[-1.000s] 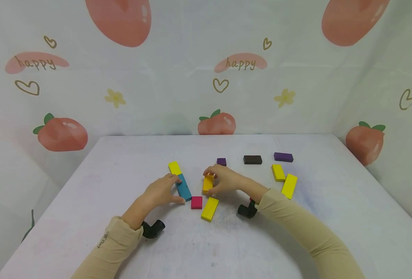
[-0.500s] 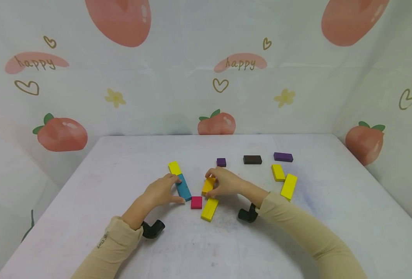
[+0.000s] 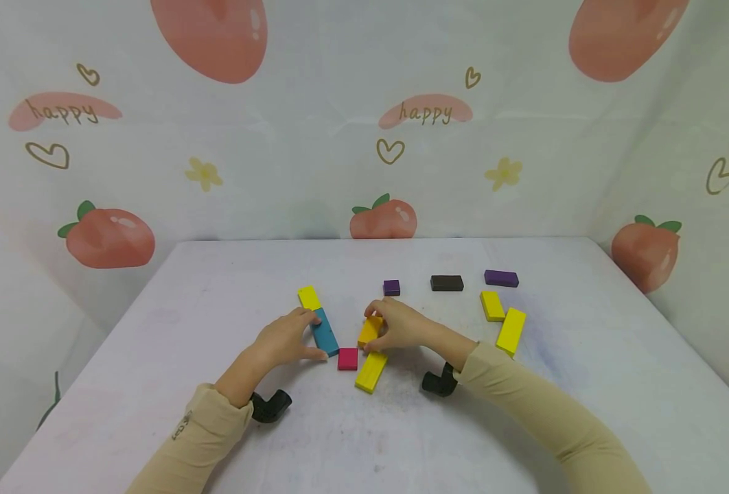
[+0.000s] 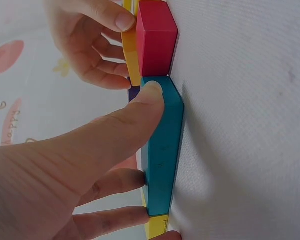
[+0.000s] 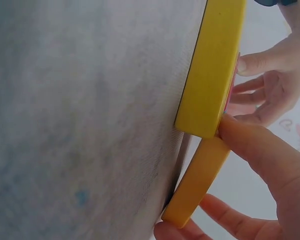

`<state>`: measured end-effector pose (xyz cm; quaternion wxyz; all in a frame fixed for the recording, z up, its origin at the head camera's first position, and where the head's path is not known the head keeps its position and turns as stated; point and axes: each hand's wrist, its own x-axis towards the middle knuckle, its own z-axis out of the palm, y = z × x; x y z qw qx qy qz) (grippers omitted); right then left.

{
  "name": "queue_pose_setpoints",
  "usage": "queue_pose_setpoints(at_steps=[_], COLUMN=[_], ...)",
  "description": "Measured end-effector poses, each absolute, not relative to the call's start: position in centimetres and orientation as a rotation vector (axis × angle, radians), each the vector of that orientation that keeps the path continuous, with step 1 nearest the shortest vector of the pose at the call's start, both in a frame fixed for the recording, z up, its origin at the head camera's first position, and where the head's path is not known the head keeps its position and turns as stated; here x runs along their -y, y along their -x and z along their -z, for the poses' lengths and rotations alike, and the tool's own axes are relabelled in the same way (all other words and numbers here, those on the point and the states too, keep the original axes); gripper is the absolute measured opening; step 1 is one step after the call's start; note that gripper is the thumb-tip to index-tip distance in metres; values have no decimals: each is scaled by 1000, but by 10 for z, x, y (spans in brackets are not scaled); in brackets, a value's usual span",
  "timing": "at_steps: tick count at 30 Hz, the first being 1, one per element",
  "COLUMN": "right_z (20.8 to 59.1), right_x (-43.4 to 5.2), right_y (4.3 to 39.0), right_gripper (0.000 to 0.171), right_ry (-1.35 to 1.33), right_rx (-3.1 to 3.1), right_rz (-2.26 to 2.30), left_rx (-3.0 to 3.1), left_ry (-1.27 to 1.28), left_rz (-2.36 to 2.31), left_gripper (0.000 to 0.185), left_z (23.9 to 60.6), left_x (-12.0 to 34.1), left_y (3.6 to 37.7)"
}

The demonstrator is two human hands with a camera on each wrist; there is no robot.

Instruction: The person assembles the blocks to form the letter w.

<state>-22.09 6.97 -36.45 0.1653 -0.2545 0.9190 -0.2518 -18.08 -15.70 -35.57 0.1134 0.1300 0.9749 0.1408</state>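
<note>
1. White counter (image 3: 364,446), faintly smudged.
2. White backdrop (image 3: 303,178) behind it and along both sides.
3. On the backdrop, 3 leafy peaches (image 3: 384,222) and 2 larger peaches (image 3: 213,38) cut off above.
4. 2 yellow flowers (image 3: 204,173).
5. 2 pink patches (image 3: 426,106) lettered "happy".
6. 5 gold heart outlines (image 3: 390,163).

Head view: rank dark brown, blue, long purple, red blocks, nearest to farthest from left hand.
1. Blue block: at left hand
2. Red block: right of blue
3. Dark brown block: toward back right
4. Long purple block: farther right

The head view looks forward and down, while both wrist views, low and close, share the orange block (image 5: 196,184)
</note>
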Motion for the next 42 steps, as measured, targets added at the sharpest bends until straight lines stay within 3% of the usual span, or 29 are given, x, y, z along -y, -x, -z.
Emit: queue_pose_setpoints(at_steps=[42], right_z=[361], right_x=[-70], right_y=[219], right_gripper=[47], right_ry=[738], right_rx=[-2579], right_rz=[739], left_rx=[-2867], left_ry=[-383], left_rz=[-407], left_gripper=[65], left_z=[356], left_x=[157], left_y=[181])
